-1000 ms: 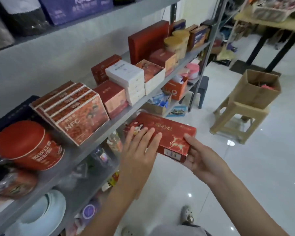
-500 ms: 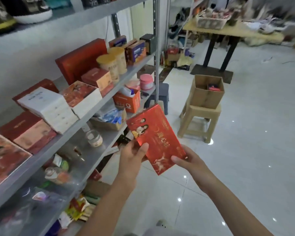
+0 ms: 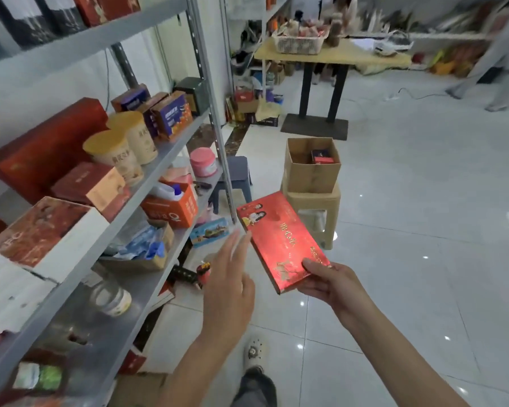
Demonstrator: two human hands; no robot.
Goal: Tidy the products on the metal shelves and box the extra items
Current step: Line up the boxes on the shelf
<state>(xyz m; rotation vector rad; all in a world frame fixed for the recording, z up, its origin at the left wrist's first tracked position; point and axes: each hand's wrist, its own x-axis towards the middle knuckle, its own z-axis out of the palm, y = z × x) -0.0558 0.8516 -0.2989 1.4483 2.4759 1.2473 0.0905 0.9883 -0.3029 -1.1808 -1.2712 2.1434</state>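
We seem to be in a small shop's stockroom: metal shelves crowded with packaged goods, an open cardboard box on a plastic stool, a cluttered table behind.

Bright, even light; glare dots on floor tiles; edges warped, blurred.

Open brown cardboard box on beige plastic stool, right of grey metal shelves; flat red carton before stool.
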